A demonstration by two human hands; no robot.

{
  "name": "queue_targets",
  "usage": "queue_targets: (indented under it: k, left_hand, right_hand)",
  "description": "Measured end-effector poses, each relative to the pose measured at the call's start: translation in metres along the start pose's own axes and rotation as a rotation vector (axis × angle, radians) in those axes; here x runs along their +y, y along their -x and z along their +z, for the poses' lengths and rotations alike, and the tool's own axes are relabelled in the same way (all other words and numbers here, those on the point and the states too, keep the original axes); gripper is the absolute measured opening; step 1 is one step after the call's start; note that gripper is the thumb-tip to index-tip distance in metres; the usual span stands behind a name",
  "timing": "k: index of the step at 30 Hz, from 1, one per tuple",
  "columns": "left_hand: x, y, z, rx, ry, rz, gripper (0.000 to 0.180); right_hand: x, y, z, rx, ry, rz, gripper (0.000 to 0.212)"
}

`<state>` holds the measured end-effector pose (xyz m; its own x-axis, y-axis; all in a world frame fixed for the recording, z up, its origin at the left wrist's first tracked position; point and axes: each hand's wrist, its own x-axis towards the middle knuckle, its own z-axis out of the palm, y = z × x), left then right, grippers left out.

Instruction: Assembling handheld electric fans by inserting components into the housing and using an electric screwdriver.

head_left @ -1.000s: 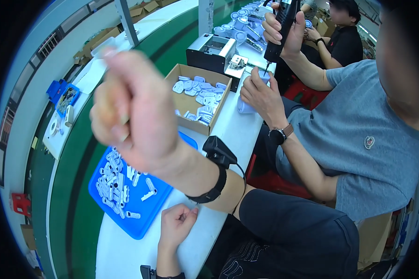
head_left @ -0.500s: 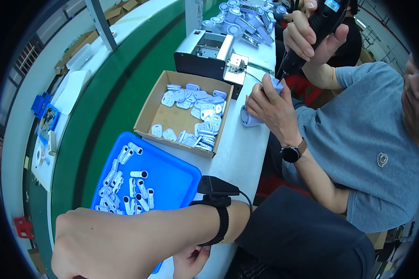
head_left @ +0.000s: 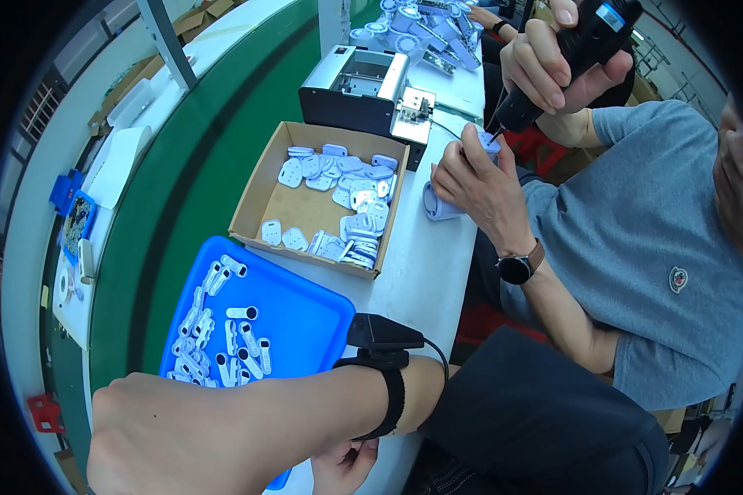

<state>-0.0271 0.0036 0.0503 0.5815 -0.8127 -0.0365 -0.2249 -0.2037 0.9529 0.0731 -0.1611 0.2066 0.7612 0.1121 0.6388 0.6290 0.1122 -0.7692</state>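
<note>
Head view, and our right hand (head_left: 153, 437) fills the lower left of the frame, back toward us, its fingers out of sight, so we can't tell its grip. Our left hand (head_left: 348, 469) peeks out at bottom centre, half hidden by the right forearm; its grip we can't tell either. Small pale pieces (head_left: 243, 313) lie in the blue tray (head_left: 305, 309), left of centre. Above sits the carton (head_left: 305, 210) of lavender parts (head_left: 363, 223); upper right, a co-worker's hand grips a black screwdriver (head_left: 578, 58).
</note>
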Motion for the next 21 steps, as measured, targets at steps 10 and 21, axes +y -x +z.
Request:
queue_targets:
  k: [10,21]
  left_hand:
    - [0.0009,-0.0020,0.0017,0.012,0.003,0.036,0.018]
    - [0.0018,-0.0029,0.0006,0.006,-0.019,0.035,0.016]
  right_hand:
    - [-0.0001,-0.0003,-0.0025,-0.026,0.025,0.014,0.031]
    - [0.0007,-0.0010,-0.0027,-0.023,0.048,0.030,0.031]
